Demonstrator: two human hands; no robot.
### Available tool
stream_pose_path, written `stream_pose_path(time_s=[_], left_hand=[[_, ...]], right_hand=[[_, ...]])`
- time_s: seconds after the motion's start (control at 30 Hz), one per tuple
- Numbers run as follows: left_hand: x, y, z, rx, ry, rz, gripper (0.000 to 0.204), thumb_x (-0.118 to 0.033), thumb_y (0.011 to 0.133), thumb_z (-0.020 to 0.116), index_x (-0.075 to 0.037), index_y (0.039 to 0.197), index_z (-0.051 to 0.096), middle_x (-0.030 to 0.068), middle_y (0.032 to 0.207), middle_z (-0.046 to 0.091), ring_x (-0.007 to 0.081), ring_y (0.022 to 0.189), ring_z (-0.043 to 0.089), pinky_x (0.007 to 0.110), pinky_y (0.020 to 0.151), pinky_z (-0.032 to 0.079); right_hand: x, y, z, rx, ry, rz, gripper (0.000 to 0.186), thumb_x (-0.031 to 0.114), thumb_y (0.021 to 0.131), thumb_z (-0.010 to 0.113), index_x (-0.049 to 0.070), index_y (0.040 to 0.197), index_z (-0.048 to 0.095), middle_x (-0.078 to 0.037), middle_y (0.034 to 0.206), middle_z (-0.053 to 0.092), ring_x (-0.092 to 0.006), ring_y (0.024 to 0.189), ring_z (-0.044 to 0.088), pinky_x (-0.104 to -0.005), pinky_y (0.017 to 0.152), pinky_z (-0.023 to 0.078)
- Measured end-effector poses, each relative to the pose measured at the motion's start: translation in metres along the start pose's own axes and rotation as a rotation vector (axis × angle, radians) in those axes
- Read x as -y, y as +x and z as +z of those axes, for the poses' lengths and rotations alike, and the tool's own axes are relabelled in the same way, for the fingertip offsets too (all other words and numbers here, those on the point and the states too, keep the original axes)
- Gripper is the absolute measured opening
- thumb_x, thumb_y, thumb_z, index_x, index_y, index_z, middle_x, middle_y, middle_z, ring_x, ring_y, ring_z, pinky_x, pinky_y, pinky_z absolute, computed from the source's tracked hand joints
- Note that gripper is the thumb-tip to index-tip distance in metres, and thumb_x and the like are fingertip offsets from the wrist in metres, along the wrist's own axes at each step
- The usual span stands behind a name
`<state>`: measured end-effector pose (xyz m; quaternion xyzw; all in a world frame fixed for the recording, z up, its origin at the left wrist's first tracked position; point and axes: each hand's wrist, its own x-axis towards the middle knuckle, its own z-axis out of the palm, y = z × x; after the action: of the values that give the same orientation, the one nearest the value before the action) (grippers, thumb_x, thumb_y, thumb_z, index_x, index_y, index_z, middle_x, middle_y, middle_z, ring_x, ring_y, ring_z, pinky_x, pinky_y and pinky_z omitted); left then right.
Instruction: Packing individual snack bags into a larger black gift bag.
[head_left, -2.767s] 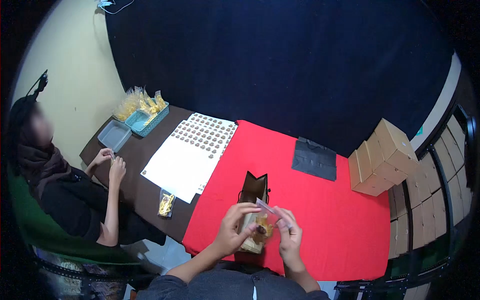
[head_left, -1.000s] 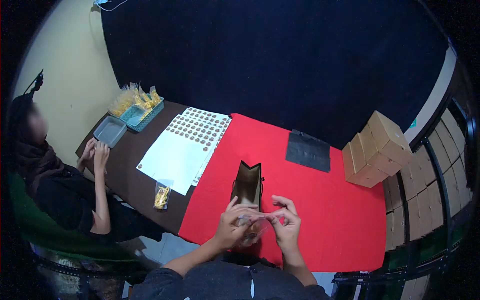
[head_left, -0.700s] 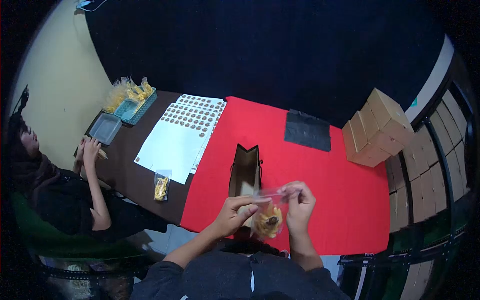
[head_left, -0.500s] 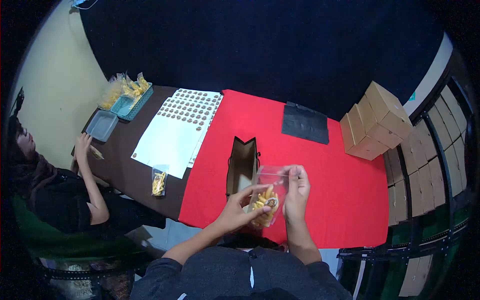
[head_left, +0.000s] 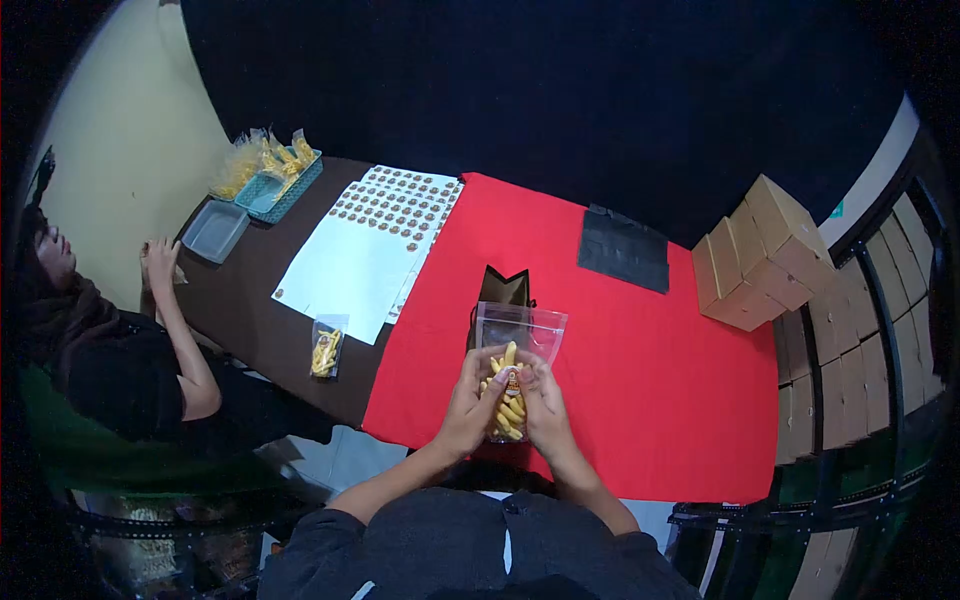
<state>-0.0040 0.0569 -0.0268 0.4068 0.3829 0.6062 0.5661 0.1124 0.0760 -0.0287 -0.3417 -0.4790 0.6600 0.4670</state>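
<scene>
A dark curtain (head_left: 560, 100) hangs behind a table whose right part is covered by a red cloth (head_left: 650, 400) and whose left part is covered by a dark brown cloth (head_left: 265, 315). At the near side of the red part, the person's left hand (head_left: 468, 405) and right hand (head_left: 547, 412) hold a clear zip-top bag (head_left: 511, 418) between them, upright, its lower part filled with yellow finger-shaped snacks. The fingers of both hands are curled in around the bag's sides, closed on it, and the thumbs lie on its front by a small round sticker (head_left: 513, 381); the clear top stands above the hands. Behind it, partly hidden, is a black paper carrier bag (head_left: 508, 287) with a brown inside; whether the two touch cannot be told. Farther back lies a flat black paper bag (head_left: 623, 250), and near the right edge stand stacked cardboard boxes (head_left: 765, 265), with a box-filled rack (head_left: 850, 375) beyond. On the left, sticker sheets (head_left: 340, 275) overlap one another, a second snack bag (head_left: 326, 350) lies just in front of them, and a teal basket (head_left: 297, 193) with more bagged snacks sits next to a grey plastic tray (head_left: 215, 232). Beside that tray are a co-worker's hands (head_left: 160, 265), held close together; their grip is too small to make out.
</scene>
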Motion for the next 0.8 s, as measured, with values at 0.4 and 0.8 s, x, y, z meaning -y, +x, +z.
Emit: stream_pose_path(time_s=[0.4, 0.8], left_hand=[[0.009, 0.003, -0.003, 0.161, 0.056, 0.016, 0.032, -0.02, 0.095, 0.046, -0.003, 0.12, 0.036, 0.0088, 0.108, 0.049, 0.0135, 0.101, 0.05, 0.028, 0.088, 0.042], [-0.005, 0.004, -0.012, 0.235, 0.221, 0.184, 0.043, -0.018, 0.083, 0.065, -0.003, 0.118, 0.046, 0.0095, 0.109, 0.053, 0.0158, 0.106, 0.051, 0.03, 0.093, 0.039]], right_hand=[[0.018, 0.008, -0.01, -0.066, -0.175, -0.144, 0.031, 0.022, 0.094, 0.05, 0.001, 0.118, 0.052, -0.008, 0.109, 0.057, -0.0133, 0.099, 0.054, -0.0276, 0.086, 0.044], [0.042, -0.009, -0.024, -0.193, -0.265, -0.395, 0.013, 0.009, 0.086, 0.061, -0.003, 0.082, 0.065, -0.009, 0.082, 0.062, -0.0137, 0.077, 0.057, -0.0262, 0.069, 0.045]])
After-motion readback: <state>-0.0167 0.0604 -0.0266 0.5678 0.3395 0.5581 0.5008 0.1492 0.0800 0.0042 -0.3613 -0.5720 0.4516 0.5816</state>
